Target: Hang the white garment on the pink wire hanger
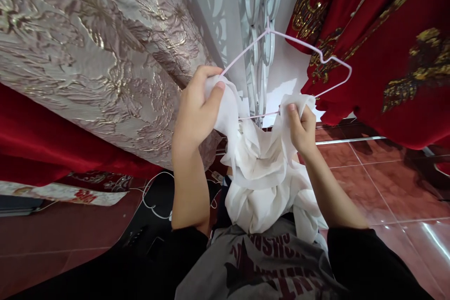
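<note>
Pinched white cloth [260,168] with left hand [200,103], by left end of pale pink hanger [267,31] | pinched same cloth with right hand [302,129], by hanger's right side | let cloth droop between both hands, down to near gray shirt [260,267] | had shiny cloth [116,70] at left, red-and-gold cloth [379,65] at right

and there's the glossy red tiled floor [376,176], pale grout lines crossing it; white cable [144,195] looping over a black surface [162,197].
</note>
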`<state>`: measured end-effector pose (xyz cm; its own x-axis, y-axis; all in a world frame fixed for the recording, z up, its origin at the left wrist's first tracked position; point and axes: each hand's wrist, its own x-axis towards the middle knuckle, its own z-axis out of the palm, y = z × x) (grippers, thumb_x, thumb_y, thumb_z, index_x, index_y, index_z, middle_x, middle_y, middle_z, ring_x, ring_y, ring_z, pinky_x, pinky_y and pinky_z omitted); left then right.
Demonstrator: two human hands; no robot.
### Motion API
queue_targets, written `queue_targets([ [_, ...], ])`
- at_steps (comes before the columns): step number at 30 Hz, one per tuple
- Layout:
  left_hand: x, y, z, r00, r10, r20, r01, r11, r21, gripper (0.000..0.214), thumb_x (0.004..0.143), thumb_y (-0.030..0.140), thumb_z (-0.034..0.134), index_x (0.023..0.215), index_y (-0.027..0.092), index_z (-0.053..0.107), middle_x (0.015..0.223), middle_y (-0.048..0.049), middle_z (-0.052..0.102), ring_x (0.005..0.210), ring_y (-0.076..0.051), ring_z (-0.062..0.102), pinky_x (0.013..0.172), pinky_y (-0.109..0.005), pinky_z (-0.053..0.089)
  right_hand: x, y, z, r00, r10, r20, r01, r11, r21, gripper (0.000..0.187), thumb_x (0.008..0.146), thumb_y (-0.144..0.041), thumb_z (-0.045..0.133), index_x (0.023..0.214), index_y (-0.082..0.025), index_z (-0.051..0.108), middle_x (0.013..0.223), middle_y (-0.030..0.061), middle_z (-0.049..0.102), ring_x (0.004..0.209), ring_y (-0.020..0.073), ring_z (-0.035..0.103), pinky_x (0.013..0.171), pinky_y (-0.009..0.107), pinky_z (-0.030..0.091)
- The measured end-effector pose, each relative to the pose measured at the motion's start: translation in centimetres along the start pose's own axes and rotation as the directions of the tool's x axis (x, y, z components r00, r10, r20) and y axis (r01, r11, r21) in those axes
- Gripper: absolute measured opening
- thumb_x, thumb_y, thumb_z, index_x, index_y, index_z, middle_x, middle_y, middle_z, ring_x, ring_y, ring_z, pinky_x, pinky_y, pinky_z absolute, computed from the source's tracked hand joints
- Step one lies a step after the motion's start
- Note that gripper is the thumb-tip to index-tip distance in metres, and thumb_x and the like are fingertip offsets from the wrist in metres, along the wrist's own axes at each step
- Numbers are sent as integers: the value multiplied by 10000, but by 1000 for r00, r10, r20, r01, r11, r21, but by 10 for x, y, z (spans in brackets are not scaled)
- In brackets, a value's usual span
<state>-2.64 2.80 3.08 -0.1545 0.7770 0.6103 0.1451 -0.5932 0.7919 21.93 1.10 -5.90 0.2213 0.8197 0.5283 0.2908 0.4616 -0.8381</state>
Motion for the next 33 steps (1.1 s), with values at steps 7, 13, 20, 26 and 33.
queue_targets([
  [7,18,-12,-8,988,10,156,-42,978,203,113,818,90,778,898,170,771,851,-20,731,830,-211,638,925,-351,510,43,5,-34,952,116,-283,10,914,407,388,934,-506,444,1003,-192,661,1275,138,668,775,170,637,753,377,540],
  [13,39,-18,-24,965,58,257,-154,916,371,139,854,42,716,949,119,782,857,-8,735,733,-148,572,893,-334,506,95,38,-125,960,212,-184,-88,850,520,345,982,-417,414,904,-216,683,1251,127,679,1154,228,675,958,406,557],
  [20,36,-22,-23,959,86,269,-184,913,365,136,872,79,713,949,171,778,849,2,732,679,-137,537,813,-332,540,134,21,-148,962,241,129,-246,969,28,491,1021,-367,322,661,-185,603,1040,18,736,769,7,624,523,169,406],
  [26,35,-26,-19,970,71,232,-136,952,275,149,840,43,737,924,151,796,820,-4,724,701,-153,524,895,-378,525,117,-38,-136,947,322,7,-319,933,167,455,1016,-126,325,727,-161,675,719,11,709,418,-6,419,439,258,282],
  [33,25,-18,-11,969,55,241,-133,938,320,128,877,68,691,916,164,766,778,9,663,643,-131,503,713,-292,484,99,-74,-95,939,342,37,-342,917,205,358,1005,-141,451,789,-105,734,709,69,738,439,66,556,475,252,460],
])
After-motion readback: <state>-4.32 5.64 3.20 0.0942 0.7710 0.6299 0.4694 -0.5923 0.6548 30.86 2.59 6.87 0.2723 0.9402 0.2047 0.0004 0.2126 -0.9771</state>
